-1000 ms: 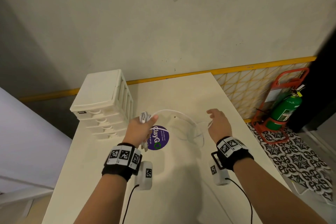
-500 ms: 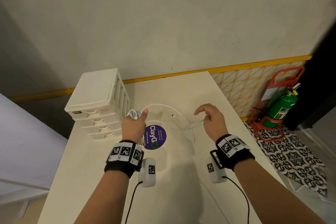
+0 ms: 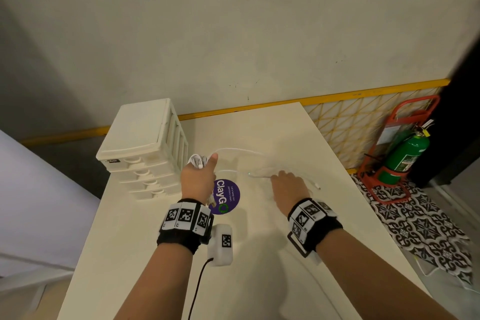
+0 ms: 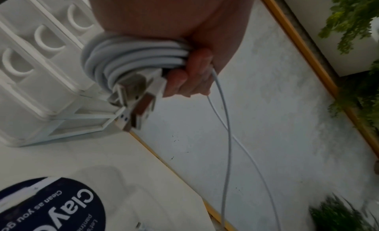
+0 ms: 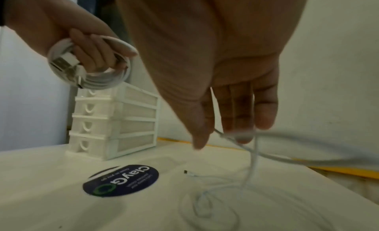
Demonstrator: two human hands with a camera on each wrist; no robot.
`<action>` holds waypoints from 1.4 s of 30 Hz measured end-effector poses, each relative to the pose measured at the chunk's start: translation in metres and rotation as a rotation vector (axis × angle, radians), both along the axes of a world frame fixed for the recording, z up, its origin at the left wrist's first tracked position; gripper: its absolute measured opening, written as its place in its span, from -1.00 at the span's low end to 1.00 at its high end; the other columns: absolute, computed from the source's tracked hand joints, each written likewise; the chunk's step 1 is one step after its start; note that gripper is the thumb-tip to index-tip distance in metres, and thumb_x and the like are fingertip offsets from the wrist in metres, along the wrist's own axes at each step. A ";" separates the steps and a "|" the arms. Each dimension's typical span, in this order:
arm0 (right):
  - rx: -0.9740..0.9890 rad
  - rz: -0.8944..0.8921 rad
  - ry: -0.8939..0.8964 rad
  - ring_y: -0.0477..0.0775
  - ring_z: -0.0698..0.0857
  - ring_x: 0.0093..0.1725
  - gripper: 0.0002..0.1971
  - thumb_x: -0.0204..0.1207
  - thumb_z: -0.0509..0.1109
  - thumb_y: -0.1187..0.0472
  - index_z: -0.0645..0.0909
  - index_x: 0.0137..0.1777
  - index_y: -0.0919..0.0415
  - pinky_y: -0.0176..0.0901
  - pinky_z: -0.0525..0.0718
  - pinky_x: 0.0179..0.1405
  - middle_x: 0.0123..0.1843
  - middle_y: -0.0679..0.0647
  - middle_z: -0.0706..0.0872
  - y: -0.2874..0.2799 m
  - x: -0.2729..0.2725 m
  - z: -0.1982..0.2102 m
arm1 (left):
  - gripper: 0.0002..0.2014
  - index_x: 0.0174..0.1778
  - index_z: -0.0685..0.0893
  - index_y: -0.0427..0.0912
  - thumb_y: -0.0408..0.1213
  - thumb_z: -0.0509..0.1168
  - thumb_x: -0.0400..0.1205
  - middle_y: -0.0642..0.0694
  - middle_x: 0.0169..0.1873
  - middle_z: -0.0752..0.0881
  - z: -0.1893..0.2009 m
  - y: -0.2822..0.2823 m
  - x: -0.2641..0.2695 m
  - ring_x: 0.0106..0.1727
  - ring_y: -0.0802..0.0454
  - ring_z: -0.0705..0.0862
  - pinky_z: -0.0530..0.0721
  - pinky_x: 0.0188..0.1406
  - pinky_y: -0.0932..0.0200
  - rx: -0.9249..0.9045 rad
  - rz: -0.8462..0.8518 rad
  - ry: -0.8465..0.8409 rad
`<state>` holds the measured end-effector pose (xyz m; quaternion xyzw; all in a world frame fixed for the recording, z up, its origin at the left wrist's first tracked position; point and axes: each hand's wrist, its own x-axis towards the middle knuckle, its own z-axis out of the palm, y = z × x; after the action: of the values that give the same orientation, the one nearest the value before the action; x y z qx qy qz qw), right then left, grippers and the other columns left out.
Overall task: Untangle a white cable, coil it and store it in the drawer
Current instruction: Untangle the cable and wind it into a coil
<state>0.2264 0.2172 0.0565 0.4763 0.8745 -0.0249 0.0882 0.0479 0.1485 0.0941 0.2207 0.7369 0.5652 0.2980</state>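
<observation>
White cable (image 5: 90, 75) is partly wound up: several loops sit in the left hand (image 3: 197, 179), w/ fingers (image 5: 92, 54) curled thru the coil and thumb up on top. Two flat metal plugs (image 4: 135, 109) stick out of the bundle. From the coil, loose cable (image 3: 239, 149) runs out in an arc over the table (image 3: 155, 254) toward the right hand (image 3: 289, 188).

Right hand is low over the table, palm down, fingers (image 5: 264, 111) straight and pointing down. A blurry bit of loose cable crosses right at the fingertips; can't tell if it's pinched or just touching. No curl around it shows, so hand looks open. More slack lies in a loose curl on the table below that hand, w/ one small plug end (image 5: 187, 172) lying flat, near the round purple sticker (image 3: 226, 196) that says ClayGo.

Drawer box (image 3: 145, 145) is white plastic, 4 drawers stacked, all pushed in. It stands at the back left of the table, just beside the left hand. Coil is up in the air, close to the drawer fronts, not touching.

Both wrists wear black bands w/ black-and-white square tags. Green fire extinguisher (image 3: 404, 156) in a red stand is on the floor, off to the right.
</observation>
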 end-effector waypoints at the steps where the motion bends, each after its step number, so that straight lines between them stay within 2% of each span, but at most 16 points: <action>1: -0.011 -0.043 0.044 0.24 0.54 0.30 -0.68 0.62 0.07 0.32 0.38 0.36 0.27 0.04 0.51 0.22 0.35 0.22 0.50 0.001 0.004 -0.002 | -0.60 -0.41 0.40 -0.19 -0.05 0.38 0.57 -0.09 -0.63 0.48 0.000 -0.001 0.000 -0.66 0.00 0.36 0.38 -0.58 0.20 -0.001 -0.011 0.001; 5: -0.003 -0.222 0.212 0.24 0.63 0.22 -0.55 0.57 0.15 0.38 0.20 0.45 0.33 -0.05 0.61 0.11 0.34 0.27 0.48 0.009 0.011 -0.003 | -0.62 -0.39 0.43 -0.20 -0.04 0.38 0.57 -0.09 -0.62 0.49 -0.005 -0.004 -0.003 -0.73 0.07 0.40 0.40 -0.59 0.21 -0.041 -0.047 0.005; 9: -0.023 -0.296 0.239 0.22 0.59 0.27 -0.45 0.61 0.18 0.16 0.08 0.52 0.30 0.01 0.58 0.16 0.37 0.26 0.51 0.024 0.016 -0.014 | -0.59 -0.43 0.43 -0.21 -0.03 0.40 0.55 -0.11 -0.62 0.47 -0.011 -0.008 -0.001 -0.63 -0.02 0.39 0.40 -0.53 0.16 -0.061 -0.111 0.009; 12: -0.227 -0.356 0.243 0.29 0.51 0.39 -0.38 0.66 0.08 0.02 -0.03 0.59 0.27 0.10 0.49 0.31 0.47 0.28 0.45 0.029 0.021 -0.026 | -0.58 -0.47 0.40 -0.18 -0.07 0.40 0.56 -0.06 -0.69 0.44 -0.012 -0.011 0.000 -0.73 0.06 0.35 0.35 -0.63 0.24 -0.057 -0.140 -0.034; 14: -0.360 -0.347 0.303 0.30 0.50 0.41 -0.35 0.65 0.09 -0.05 0.00 0.60 0.27 0.08 0.47 0.36 0.49 0.29 0.45 0.028 0.021 -0.033 | -0.59 -0.46 0.42 -0.20 -0.06 0.41 0.56 -0.07 -0.70 0.44 -0.012 -0.013 -0.001 -0.78 0.07 0.35 0.35 -0.68 0.25 -0.073 -0.170 -0.036; 17: -0.424 -0.290 0.360 0.24 0.46 0.45 -0.34 0.61 0.15 -0.13 0.16 0.56 0.27 0.03 0.40 0.42 0.48 0.25 0.47 0.025 0.015 -0.037 | -0.60 -0.43 0.46 -0.21 -0.04 0.42 0.55 -0.05 -0.71 0.47 -0.015 -0.014 0.000 -0.76 0.07 0.36 0.34 -0.72 0.28 -0.103 -0.249 -0.030; 22: -0.585 -0.243 0.318 0.21 0.42 0.49 -0.29 0.55 0.32 0.04 0.08 0.59 0.26 -0.05 0.36 0.45 0.51 0.23 0.43 0.011 0.003 -0.045 | -0.66 -0.32 0.47 -0.22 -0.10 0.46 0.53 -0.09 -0.61 0.42 -0.021 -0.016 0.008 -0.70 0.07 0.35 0.32 -0.71 0.28 -0.100 -0.341 -0.070; 26: -0.599 -0.218 0.225 0.23 0.39 0.51 -0.41 0.62 0.21 0.05 0.16 0.57 0.27 -0.04 0.35 0.47 0.55 0.25 0.37 0.001 0.005 -0.056 | -0.62 -0.42 0.39 -0.17 -0.16 0.44 0.55 0.00 -0.69 0.35 -0.025 -0.018 0.007 -0.75 0.10 0.30 0.27 -0.74 0.31 -0.106 -0.342 -0.082; 28: -0.605 -0.188 0.288 0.20 0.50 0.42 -0.55 0.63 0.19 0.08 0.37 0.48 0.22 -0.07 0.42 0.41 0.47 0.23 0.50 -0.002 0.006 -0.059 | -0.62 -0.44 0.39 -0.17 -0.15 0.43 0.56 -0.02 -0.70 0.36 -0.027 -0.019 0.007 -0.77 0.10 0.30 0.27 -0.73 0.31 -0.132 -0.346 -0.053; 30: -0.573 -0.156 0.399 0.16 0.63 0.22 -0.69 0.62 0.20 0.16 0.57 0.29 0.20 -0.14 0.50 0.21 0.29 0.19 0.66 -0.005 0.005 -0.054 | -0.59 -0.47 0.40 -0.19 -0.09 0.42 0.55 -0.04 -0.73 0.39 -0.033 -0.020 0.005 -0.75 0.05 0.32 0.30 -0.66 0.26 -0.184 -0.329 0.012; 33: -0.564 -0.133 0.608 0.07 0.55 -0.11 -0.75 0.61 0.13 0.28 0.57 0.18 0.26 -0.25 0.44 -0.15 0.00 0.17 0.70 -0.008 -0.001 -0.034 | -0.48 -0.55 0.42 -0.23 0.07 0.36 0.56 -0.13 -0.70 0.48 -0.046 -0.021 -0.004 -0.68 -0.04 0.41 0.38 -0.59 0.21 -0.285 -0.252 0.123; 35: -0.560 -0.123 0.730 0.05 0.48 -0.19 -0.78 0.62 0.13 0.23 0.56 0.12 0.28 -0.22 0.39 -0.30 -0.25 0.01 0.57 -0.011 -0.007 -0.017 | -0.45 -0.54 0.47 -0.25 0.14 0.30 0.57 -0.18 -0.62 0.54 -0.054 -0.021 -0.012 -0.59 -0.09 0.47 0.46 -0.51 0.17 -0.329 -0.185 0.148; 37: -0.547 -0.055 0.827 0.02 0.48 -0.24 -0.77 0.61 0.20 0.11 0.62 0.03 0.23 -0.22 0.41 -0.25 -0.32 -0.03 0.54 -0.013 -0.012 -0.002 | -0.47 -0.47 0.50 -0.26 0.14 0.28 0.58 -0.19 -0.54 0.56 -0.062 -0.024 -0.021 -0.54 -0.09 0.49 0.48 -0.50 0.16 -0.351 -0.108 0.121; 39: -0.494 0.021 0.920 -0.03 0.53 -0.27 -0.76 0.57 0.27 0.03 0.67 -0.08 0.17 -0.15 0.47 -0.18 -0.31 0.02 0.64 -0.013 -0.014 0.008 | -0.50 -0.45 0.51 -0.26 0.12 0.30 0.58 -0.15 -0.55 0.54 -0.070 -0.028 -0.030 -0.54 -0.05 0.48 0.48 -0.49 0.21 -0.383 -0.049 0.083; 41: -0.463 0.018 1.062 -0.07 0.55 -0.28 -0.80 0.57 0.29 0.08 0.67 -0.12 0.17 -0.18 0.51 -0.16 -0.27 0.10 0.70 -0.010 -0.015 0.017 | -0.54 -0.40 0.54 -0.24 0.10 0.31 0.58 -0.13 -0.52 0.55 -0.077 -0.033 -0.039 -0.48 -0.07 0.53 0.58 -0.37 0.14 -0.430 -0.034 0.093; 42: -0.445 -0.002 1.147 -0.10 0.54 -0.31 -0.83 0.59 0.27 0.13 0.64 -0.13 0.17 -0.23 0.50 -0.21 -0.31 0.07 0.68 -0.008 -0.015 0.021 | -0.59 -0.33 0.54 -0.22 0.09 0.28 0.60 -0.14 -0.47 0.57 -0.081 -0.035 -0.042 -0.41 -0.09 0.57 0.64 -0.26 0.07 -0.475 -0.050 0.117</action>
<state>0.2112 0.2096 0.0774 0.3580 0.7559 -0.4592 -0.2993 0.0055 0.1134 0.0130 0.1952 0.8594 0.3547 0.3124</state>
